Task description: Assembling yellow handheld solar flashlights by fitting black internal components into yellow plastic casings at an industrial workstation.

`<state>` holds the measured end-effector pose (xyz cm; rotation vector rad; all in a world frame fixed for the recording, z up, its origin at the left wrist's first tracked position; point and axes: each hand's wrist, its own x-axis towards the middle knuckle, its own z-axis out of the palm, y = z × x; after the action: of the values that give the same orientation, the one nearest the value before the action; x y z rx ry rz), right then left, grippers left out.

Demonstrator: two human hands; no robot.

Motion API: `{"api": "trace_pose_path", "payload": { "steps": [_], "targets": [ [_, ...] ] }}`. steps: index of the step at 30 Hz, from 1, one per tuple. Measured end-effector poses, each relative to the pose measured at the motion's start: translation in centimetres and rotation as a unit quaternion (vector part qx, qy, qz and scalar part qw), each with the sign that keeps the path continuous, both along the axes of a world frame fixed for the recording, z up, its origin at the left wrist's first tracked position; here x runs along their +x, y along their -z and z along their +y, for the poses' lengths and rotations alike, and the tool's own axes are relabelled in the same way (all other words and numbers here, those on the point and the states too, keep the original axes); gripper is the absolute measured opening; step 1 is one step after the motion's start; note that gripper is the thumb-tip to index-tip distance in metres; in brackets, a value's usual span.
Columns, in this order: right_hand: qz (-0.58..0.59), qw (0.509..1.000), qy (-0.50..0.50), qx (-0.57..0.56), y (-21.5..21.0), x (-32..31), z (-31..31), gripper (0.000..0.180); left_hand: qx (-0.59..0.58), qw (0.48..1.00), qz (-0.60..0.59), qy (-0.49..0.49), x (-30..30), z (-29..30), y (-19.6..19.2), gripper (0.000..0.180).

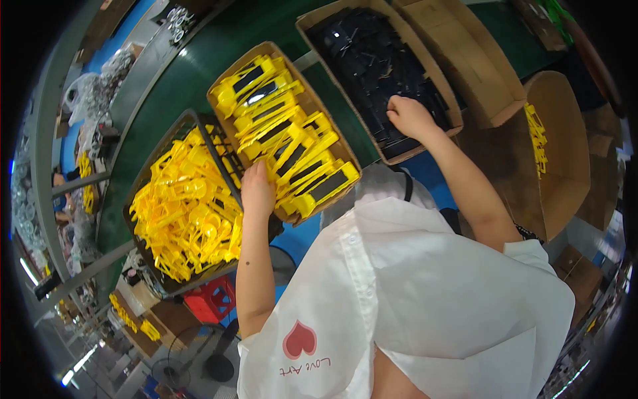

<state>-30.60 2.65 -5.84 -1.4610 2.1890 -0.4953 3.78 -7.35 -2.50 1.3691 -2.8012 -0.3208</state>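
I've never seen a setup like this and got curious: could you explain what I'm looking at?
No machine here: a person works barehanded, filmed by a wide camera on their own head, so edges look curved. On the green surface sit a cardboard box of yellow parts with dark panels and another box of black pieces. The left hand is at the first box's edge, the right hand at the black pieces. Whether either grips anything, I can't tell.
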Motion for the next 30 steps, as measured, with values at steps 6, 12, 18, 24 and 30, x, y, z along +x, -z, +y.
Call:
{"api": "trace_pose_path", "payload": {
  "steps": [6,12,18,24,30],
  "targets": [
    [0.068,0.996,0.057,0.017,1.1,1.1,-1.2,0.022,-0.021,0.989,0.129,-0.063,-0.8,1.2,-1.8,0.037],
    [0.017,0.99,0.124,0.061,1.7,0.2,-2.5,0.027,0.195,0.787,0.495,-0.312,-0.9,1.7,-2.1,0.017],
    [-0.228,0.965,0.131,0.009,-0.5,-2.1,2.0,0.017,0.488,0.439,0.677,-0.334,-1.4,3.5,-4.1,0.024],
    [-0.538,0.842,0.009,-0.014,-6.9,2.5,2.8,0.017,0.572,0.44,0.648,-0.242,-6.2,5.4,-5.3,0.023],
    [-0.462,0.881,-0.099,0.017,-8.3,6.1,1.2,0.015,0.592,0.531,0.563,-0.226,-9.4,5.6,-6.8,0.024]
  ]
}}
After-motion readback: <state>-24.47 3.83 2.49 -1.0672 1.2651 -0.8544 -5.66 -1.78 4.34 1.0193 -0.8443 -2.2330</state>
